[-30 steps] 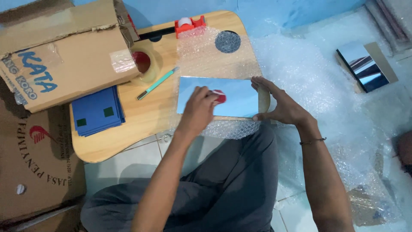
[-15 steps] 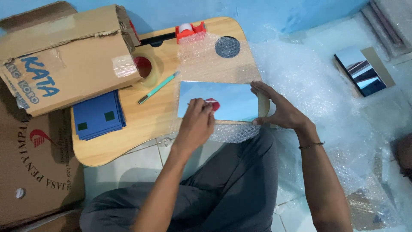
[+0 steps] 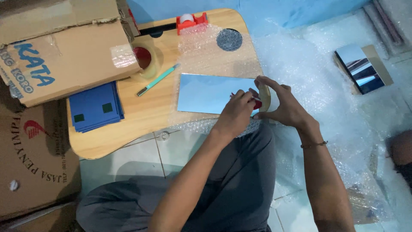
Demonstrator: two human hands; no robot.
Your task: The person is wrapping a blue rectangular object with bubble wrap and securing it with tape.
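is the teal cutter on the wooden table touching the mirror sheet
Apart. The head view shows bare wood between the teal cutter and the left edge of the mirror sheet; both lie flat on the wooden table.

A low wooden table (image 3: 128,124) is sitting on pale floor tiles (image 3: 171,154); a blue surface (image 3: 279,13), possibly a wall, is showing behind.

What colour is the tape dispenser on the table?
Red, seen in the head view: tape dispenser on the table.
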